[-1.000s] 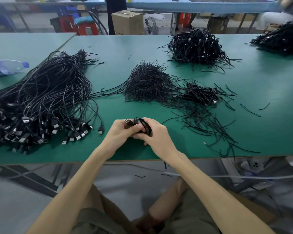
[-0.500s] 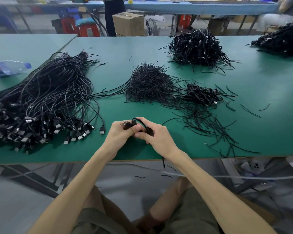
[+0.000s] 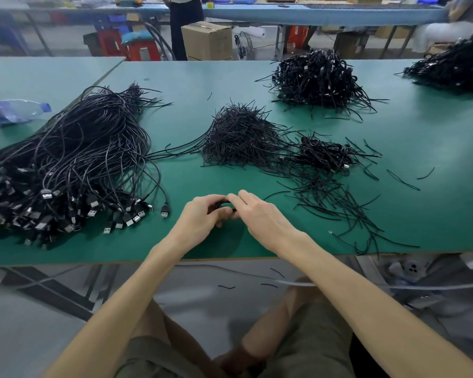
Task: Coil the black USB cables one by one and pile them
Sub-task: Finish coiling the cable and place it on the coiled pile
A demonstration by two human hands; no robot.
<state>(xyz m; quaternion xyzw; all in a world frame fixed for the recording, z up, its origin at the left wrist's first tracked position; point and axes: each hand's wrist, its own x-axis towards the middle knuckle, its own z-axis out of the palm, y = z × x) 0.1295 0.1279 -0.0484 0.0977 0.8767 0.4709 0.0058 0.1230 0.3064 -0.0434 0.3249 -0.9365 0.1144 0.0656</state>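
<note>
Green bench top (image 3: 434, 203), workshop clutter behind. Hands together near the front edge: left hand (image 3: 202, 218) curled round a small coiled cable (image 3: 224, 205), right hand (image 3: 262, 216) with fingertips on the same coil. Right thumb is hidden, so can't tell if it pinches. Loose USB cable bundle (image 3: 71, 159) lies left, plugs toward the front edge. Heap of short black ties (image 3: 238, 137) sits centre. Small coiled pile (image 3: 325, 154) is just right of it, bigger coiled pile (image 3: 317, 77) further back. Water bottle (image 3: 14, 110) far left.
</note>
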